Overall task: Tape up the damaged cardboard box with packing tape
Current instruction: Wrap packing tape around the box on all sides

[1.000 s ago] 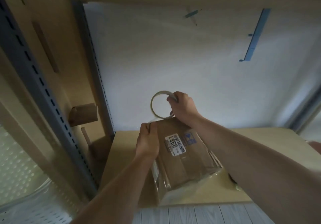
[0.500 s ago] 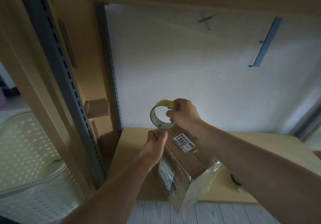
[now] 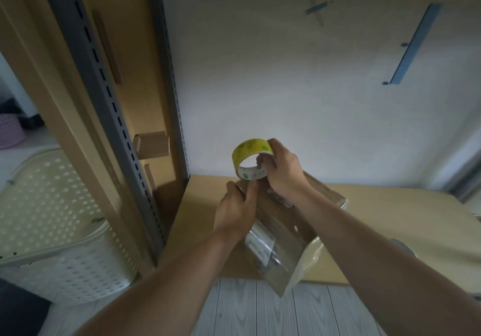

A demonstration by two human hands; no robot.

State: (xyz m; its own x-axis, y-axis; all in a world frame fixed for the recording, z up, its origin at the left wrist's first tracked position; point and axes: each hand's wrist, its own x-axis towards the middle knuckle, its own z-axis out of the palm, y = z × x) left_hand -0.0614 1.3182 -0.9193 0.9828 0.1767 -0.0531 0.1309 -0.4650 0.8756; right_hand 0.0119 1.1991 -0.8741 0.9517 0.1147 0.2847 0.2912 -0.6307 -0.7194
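Observation:
A small brown cardboard box (image 3: 279,234), shiny with clear tape and carrying a white label, rests tilted on the low wooden shelf (image 3: 390,221); its near corner hangs past the shelf's front edge. My right hand (image 3: 282,169) grips a yellow roll of packing tape (image 3: 250,157), held upright just above the box's far top edge. My left hand (image 3: 238,209) pinches that far edge of the box, thumb and fingers pressed where the tape end meets the cardboard. The tape strip itself is too faint to make out.
A white perforated laundry basket (image 3: 52,215) stands at the left on the floor. Grey slotted metal uprights (image 3: 104,106) and wooden side panels rise beside the shelf. A white wall (image 3: 286,75) is behind. Pale plank flooring (image 3: 260,309) lies below.
The view has shifted right and down. The box has tipped further, its near corner now past the shelf edge. My right hand has turned the roll so its yellow outer face shows.

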